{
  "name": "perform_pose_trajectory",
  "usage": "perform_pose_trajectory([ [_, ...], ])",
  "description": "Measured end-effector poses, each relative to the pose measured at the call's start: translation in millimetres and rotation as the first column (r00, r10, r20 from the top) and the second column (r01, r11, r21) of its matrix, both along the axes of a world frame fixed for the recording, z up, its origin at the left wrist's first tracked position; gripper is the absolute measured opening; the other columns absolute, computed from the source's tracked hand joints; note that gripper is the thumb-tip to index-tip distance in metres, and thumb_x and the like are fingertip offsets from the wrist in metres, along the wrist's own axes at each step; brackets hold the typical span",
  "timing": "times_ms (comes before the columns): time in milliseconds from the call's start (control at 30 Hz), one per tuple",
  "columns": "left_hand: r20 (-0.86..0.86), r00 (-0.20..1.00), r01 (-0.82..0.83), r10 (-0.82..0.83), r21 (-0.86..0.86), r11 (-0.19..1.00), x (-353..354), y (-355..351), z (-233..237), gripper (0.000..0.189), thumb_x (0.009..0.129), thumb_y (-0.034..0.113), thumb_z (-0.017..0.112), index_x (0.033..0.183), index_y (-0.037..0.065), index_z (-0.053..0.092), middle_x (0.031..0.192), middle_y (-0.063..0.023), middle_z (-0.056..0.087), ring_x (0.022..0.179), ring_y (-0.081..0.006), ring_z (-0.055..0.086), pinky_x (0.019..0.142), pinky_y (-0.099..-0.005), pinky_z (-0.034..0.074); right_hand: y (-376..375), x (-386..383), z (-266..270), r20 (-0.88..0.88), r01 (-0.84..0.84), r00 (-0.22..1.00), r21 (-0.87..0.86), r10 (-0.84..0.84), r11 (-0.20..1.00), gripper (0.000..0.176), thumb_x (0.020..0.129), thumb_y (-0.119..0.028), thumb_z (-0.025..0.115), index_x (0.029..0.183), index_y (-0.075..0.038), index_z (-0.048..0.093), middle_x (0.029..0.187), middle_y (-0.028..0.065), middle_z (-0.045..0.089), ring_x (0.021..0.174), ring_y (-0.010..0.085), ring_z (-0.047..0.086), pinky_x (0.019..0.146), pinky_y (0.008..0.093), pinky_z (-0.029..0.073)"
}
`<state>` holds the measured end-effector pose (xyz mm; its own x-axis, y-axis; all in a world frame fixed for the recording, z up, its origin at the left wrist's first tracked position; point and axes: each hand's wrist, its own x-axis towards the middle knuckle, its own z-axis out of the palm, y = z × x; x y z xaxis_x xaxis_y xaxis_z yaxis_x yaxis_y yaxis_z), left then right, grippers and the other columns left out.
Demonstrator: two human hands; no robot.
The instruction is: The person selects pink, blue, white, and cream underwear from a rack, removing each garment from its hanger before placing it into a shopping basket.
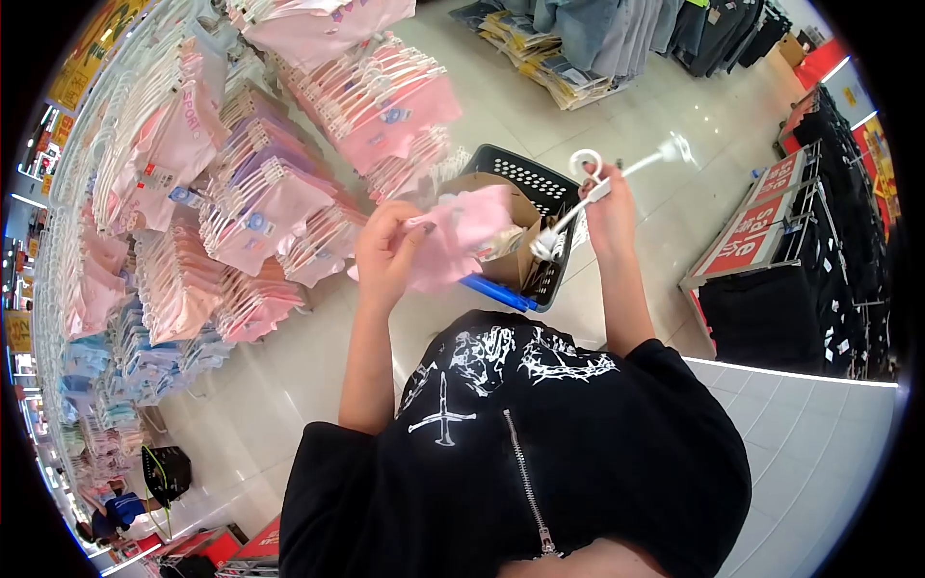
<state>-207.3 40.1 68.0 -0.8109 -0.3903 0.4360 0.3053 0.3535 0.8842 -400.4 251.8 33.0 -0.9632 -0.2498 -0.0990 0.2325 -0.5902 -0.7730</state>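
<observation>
My left hand (387,252) is closed on a pair of pink underpants (461,236), bunched and hanging loose, with the thumb on top of the cloth. In my right hand (609,200) is a white clip hanger (647,162), gripped near its round hook and tilted up to the right. No garment hangs from its clips. Below and beyond both hands stands a dark shopping basket (541,178) with a blue handle (496,292). Inside it is an open cardboard box (520,262), its contents partly covered by the underpants.
On the left, a wire rack (106,116) carries rows of pink, purple and blue underwear on white hangers. Jeans (617,39) hang at the back over folded stacks. Black clothes (771,313) with red sale signs (747,231) stand right. A person (120,511) is at the lower left.
</observation>
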Motion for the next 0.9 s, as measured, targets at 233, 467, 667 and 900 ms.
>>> perform_pose_trajectory([
  [233,-0.055,0.998,0.020,-0.035,-0.249,0.968,-2.4,23.0,18.4,0.014,0.071,-0.001,0.055,0.084,0.002,0.057,0.096,-0.0105,0.053,0.091,-0.0224,0.050,0.082,-0.0285,0.039,-20.5,25.0,13.5,0.282,0.032,0.955,-0.416,0.095,0.909,0.032,0.091,-0.037,0.031,0.100,-0.009,0.044,0.100,0.0105,0.051,0.097,0.0243,0.046,0.090,0.0389,0.036],
  [467,0.006,1.000,0.018,-0.020,0.236,0.972,1.2,26.0,-0.5,0.012,0.078,-0.001,0.050,0.090,-0.001,0.055,0.100,-0.0094,0.054,0.088,-0.0142,0.051,0.078,-0.0247,0.040,-44.5,77.0,31.5,0.290,-0.229,0.875,-0.459,0.389,0.859,0.035,0.091,-0.037,0.031,0.104,-0.010,0.049,0.111,0.0103,0.050,0.108,0.0242,0.042,0.094,0.0412,0.032],
  [667,-0.071,0.987,-0.134,0.146,0.145,0.980,8.1,20.2,19.3,0.015,0.075,-0.002,0.051,0.090,-0.001,0.055,0.091,-0.0089,0.057,0.081,-0.0135,0.055,0.068,-0.0232,0.044,-22.4,73.8,55.6,-0.036,-0.571,0.670,0.613,0.742,0.546,0.029,0.088,-0.020,0.041,0.092,0.003,0.057,0.084,0.0109,0.062,0.073,0.0131,0.058,0.068,0.0260,0.043],
  [900,-0.011,0.997,0.073,-0.080,-0.311,0.948,4.7,42.2,80.3,0.016,0.071,-0.004,0.051,0.085,0.003,0.053,0.091,-0.0094,0.055,0.078,-0.0201,0.056,0.067,-0.0264,0.045,-39.1,96.2,81.4,-0.848,0.325,0.240,0.529,0.473,0.784,0.035,0.075,-0.008,0.054,0.109,-0.004,0.048,0.104,0.0136,0.050,0.099,0.0285,0.045,0.084,0.0374,0.033],
])
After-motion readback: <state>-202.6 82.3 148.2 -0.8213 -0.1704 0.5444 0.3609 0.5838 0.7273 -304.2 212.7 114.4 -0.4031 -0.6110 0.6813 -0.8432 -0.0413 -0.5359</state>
